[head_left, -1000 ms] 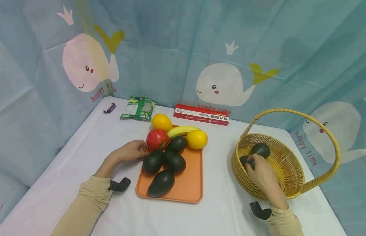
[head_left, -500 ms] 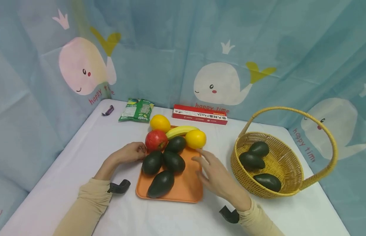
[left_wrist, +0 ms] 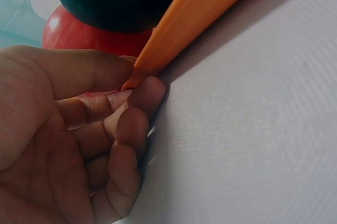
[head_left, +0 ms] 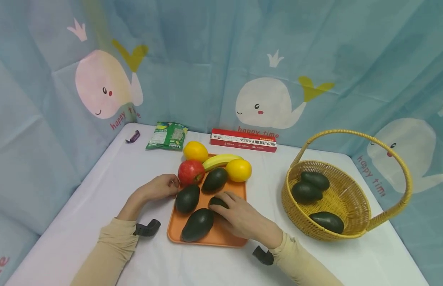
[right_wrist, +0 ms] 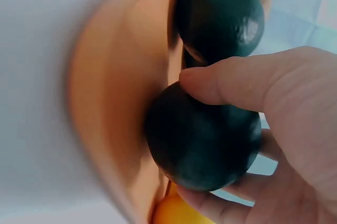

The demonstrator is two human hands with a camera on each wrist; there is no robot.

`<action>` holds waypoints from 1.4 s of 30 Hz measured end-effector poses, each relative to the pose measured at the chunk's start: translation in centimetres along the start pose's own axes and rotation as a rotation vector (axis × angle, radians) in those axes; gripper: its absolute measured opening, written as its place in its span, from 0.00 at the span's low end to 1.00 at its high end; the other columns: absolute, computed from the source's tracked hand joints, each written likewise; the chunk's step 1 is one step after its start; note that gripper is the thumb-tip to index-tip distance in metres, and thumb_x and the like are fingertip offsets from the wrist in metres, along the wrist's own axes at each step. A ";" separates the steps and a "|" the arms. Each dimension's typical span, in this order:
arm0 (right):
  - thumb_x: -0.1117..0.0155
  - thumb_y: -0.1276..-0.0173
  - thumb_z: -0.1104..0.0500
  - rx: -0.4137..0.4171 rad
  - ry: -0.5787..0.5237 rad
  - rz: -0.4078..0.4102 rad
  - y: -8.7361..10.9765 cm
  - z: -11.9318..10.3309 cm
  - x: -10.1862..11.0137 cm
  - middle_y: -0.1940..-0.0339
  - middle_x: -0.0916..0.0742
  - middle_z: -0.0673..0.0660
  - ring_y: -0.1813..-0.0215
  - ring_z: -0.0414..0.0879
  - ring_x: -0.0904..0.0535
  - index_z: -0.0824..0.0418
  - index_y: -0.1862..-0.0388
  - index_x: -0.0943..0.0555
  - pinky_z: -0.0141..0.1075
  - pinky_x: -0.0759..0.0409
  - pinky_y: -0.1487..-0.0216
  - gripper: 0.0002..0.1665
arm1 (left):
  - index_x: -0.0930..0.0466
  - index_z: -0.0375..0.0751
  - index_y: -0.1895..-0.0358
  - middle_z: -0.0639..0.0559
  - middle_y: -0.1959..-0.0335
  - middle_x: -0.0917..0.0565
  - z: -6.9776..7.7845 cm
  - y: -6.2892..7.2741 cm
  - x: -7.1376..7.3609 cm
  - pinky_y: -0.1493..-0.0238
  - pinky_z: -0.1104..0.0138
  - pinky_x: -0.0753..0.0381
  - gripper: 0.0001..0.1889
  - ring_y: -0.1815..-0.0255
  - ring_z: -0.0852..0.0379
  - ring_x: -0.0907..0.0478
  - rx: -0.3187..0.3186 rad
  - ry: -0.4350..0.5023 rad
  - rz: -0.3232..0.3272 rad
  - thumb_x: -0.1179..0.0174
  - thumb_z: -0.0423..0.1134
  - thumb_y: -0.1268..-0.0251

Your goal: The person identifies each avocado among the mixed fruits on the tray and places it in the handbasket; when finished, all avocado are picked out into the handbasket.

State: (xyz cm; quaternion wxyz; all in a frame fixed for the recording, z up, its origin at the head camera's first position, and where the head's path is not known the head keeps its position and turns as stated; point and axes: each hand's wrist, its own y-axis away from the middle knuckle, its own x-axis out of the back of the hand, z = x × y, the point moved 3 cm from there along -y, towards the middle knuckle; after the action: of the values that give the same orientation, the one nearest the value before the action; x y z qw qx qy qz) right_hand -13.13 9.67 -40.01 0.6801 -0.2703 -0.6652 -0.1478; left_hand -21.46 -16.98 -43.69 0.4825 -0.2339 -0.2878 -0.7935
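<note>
My right hand (head_left: 244, 216) grips a dark green avocado (right_wrist: 202, 137) over the orange tray (head_left: 239, 234), thumb on one side and fingers on the other. At the tray's left edge my left hand (left_wrist: 79, 113) pinches the rim, with the thumb above and curled fingertips below. Around the held fruit on the tray lie other avocados: one in front (head_left: 197, 225), one to the left (head_left: 187, 198) and one behind (head_left: 215, 180). A red pomegranate (head_left: 190, 172) sits close to the left hand. Behind are a banana (head_left: 221, 160) and two yellow fruits, one right (head_left: 239, 170), one left (head_left: 195, 151).
A woven basket (head_left: 291, 214) with a tall arched handle stands at the right, with three avocados inside (head_left: 326, 222). Along the back lie a red pasta box (head_left: 244, 140), a green snack packet (head_left: 167, 136) and a purple wrapped candy (head_left: 133, 137). A whale-print curtain hangs behind.
My right hand has let go of an avocado in the basket, moved left to the tray and taken hold of another there. The left hand stays at the tray's rim.
</note>
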 end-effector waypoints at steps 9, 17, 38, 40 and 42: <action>0.27 0.46 0.54 -0.244 -0.110 0.041 4.6 1.2 1.9 0.35 0.22 0.53 0.40 0.47 0.22 0.49 0.35 0.27 0.42 0.20 0.43 0.37 | 0.25 0.35 0.61 0.50 0.74 0.22 -0.1 -0.1 0.2 0.67 0.67 0.29 0.08 0.71 0.56 0.28 0.008 -0.002 -0.005 0.45 0.34 0.43; 0.29 0.47 0.64 -0.589 -0.105 0.405 12.5 6.5 8.5 0.40 0.26 0.64 0.48 0.60 0.22 0.55 0.35 0.26 0.57 0.22 0.54 0.37 | 0.24 0.35 0.61 0.50 0.74 0.23 0.1 -0.4 0.8 0.66 0.66 0.30 0.08 0.71 0.56 0.29 -0.026 -0.039 -0.003 0.45 0.34 0.44; 0.30 0.40 0.58 -0.845 -0.163 0.035 15.3 11.3 6.4 0.51 0.15 0.71 0.55 0.64 0.16 0.63 0.45 0.26 0.53 0.20 0.60 0.26 | 0.24 0.35 0.62 0.50 0.74 0.24 -0.4 0.0 0.4 0.67 0.66 0.31 0.08 0.71 0.55 0.29 -0.006 -0.001 0.007 0.44 0.34 0.44; 0.31 0.39 0.59 -0.838 -0.154 0.040 15.2 11.2 6.4 0.51 0.15 0.69 0.56 0.63 0.17 0.63 0.47 0.24 0.53 0.21 0.60 0.22 | 0.24 0.35 0.62 0.50 0.74 0.24 -0.3 0.0 0.4 0.66 0.66 0.31 0.08 0.70 0.55 0.29 -0.006 0.001 0.006 0.45 0.34 0.43; 0.33 0.37 0.59 -0.838 -0.138 0.073 15.0 10.9 6.8 0.52 0.15 0.68 0.54 0.63 0.17 0.64 0.47 0.22 0.54 0.21 0.58 0.20 | 0.24 0.35 0.61 0.50 0.74 0.24 -0.2 -0.1 0.4 0.66 0.66 0.31 0.08 0.70 0.55 0.29 -0.007 0.003 0.005 0.45 0.35 0.43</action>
State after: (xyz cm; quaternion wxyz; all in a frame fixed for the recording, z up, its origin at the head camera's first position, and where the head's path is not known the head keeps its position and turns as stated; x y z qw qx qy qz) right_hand -13.24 29.03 -36.24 0.4702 -0.5560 -0.5817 -0.3625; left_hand -21.72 -17.36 -43.59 0.4839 -0.2353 -0.2838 -0.7937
